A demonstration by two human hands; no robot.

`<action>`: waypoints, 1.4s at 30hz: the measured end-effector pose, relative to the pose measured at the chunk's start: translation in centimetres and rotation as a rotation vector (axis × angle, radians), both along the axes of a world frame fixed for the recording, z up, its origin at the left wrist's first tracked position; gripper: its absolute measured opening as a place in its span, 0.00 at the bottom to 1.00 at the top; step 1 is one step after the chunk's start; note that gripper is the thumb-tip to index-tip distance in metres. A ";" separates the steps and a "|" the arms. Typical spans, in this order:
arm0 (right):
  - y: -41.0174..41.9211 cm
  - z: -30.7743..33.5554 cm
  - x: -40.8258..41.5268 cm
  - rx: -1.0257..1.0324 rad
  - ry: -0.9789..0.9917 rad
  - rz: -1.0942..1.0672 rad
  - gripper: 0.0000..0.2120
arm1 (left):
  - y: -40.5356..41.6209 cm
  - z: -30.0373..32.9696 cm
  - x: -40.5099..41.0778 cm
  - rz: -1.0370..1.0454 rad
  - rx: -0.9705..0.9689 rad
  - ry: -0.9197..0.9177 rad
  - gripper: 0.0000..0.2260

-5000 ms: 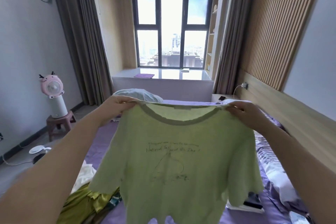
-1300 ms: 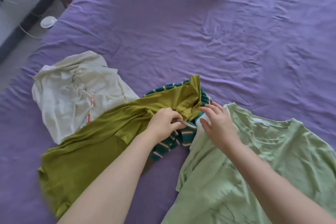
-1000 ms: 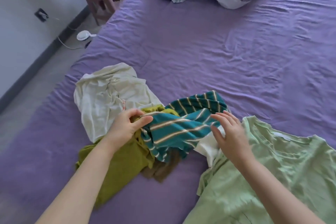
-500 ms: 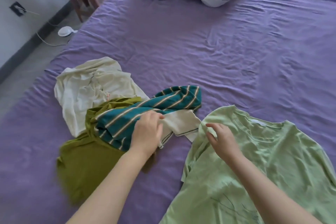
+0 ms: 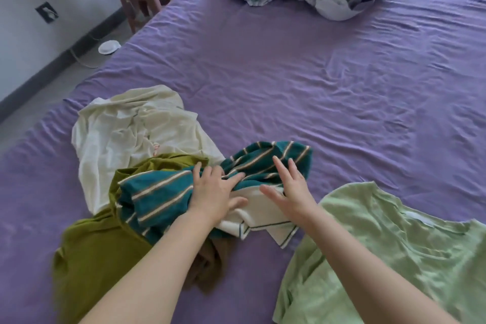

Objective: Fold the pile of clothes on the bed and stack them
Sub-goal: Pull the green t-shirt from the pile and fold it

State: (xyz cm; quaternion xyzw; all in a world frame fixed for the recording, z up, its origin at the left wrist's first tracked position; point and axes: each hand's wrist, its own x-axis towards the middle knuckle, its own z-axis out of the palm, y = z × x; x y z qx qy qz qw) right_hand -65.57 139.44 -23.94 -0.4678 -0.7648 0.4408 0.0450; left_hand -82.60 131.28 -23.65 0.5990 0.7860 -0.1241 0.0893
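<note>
**Sorting the pile: striped top is next, grab it by the shoulders**

Working left to right across the bed [image 5: 289,81]:

- cream top [image 5: 126,134]: crumpled at the far left of the pile, thin and creased. Will drape, no shape of its own
- olive top [image 5: 94,252]: lies under and in front of the striped one, soft and bunched; a brown scrap of cloth [image 5: 210,258] pokes out by the left forearm, can't tell what it is
- striped top [image 5: 163,192]: teal with pale stripes, twisted into a rope on top of the olive one, white collar or hem piece showing at its near edge. Looks like light knit, limp, probably a bit stretchy
- left hand [image 5: 213,192]: flat on the striped top, fingers spread, pressing down, nothing pinched
- right hand [image 5: 292,192]: just beside it, fingers splayed, over the twisted end and the white piece; touching or hovering, can't tell. No grip here either
- pale green T-shirt [image 5: 389,250]: spread flat at the right, well clear of the pile, not folded yet

Judgement: nothing heavy, stiff or fragile here. The striped top is tangled with the olive one, so a mid-body pull would likely drag both. Better to find the collar, pinch each shoulder seam, lift and shake it loose, then lay it flat on bare sheet

Stack not started
</note>
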 end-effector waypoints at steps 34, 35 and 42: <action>4.6 3.6 9.9 0.002 -0.233 0.234 0.06 | -2.9 -0.6 14.5 0.642 -0.098 -1.443 0.15; 4.8 4.0 10.0 -0.072 -0.158 0.175 0.05 | -3.3 -0.2 13.9 0.675 -0.117 -1.514 0.14; 5.7 4.0 9.4 -0.003 -0.099 -0.019 0.06 | -3.9 3.7 7.1 0.556 -0.134 -1.590 0.09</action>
